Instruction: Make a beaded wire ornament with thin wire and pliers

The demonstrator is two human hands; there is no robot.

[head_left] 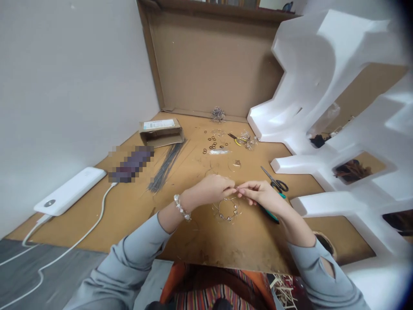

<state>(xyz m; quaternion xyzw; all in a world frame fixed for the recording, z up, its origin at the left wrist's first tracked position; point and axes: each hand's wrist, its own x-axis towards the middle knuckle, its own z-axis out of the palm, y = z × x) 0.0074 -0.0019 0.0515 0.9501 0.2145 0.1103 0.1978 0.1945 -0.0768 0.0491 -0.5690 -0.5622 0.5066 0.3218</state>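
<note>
My left hand (222,188), with a clear-bead bracelet on its wrist, is closed in a pinch on a thin wire (237,188). Fingertip to fingertip with it, my right hand (254,192) pinches the same wire. Just below the fingers shows a wire ring with several shiny beads (229,218); whether it hangs from the wire or rests on the table I cannot tell. Pliers with teal handles (270,215) lie partly hidden under my right hand. Beyond that hand are dark-handled scissors (274,180).
On the cardboard-topped table (206,245) lie grey wires (167,168), small dark rings (213,144), yellow-handled pliers (238,140) and a wire pile (218,113). A small open box (161,132) and white power bank (71,190) stand left; white foam packing (309,163) borders the right.
</note>
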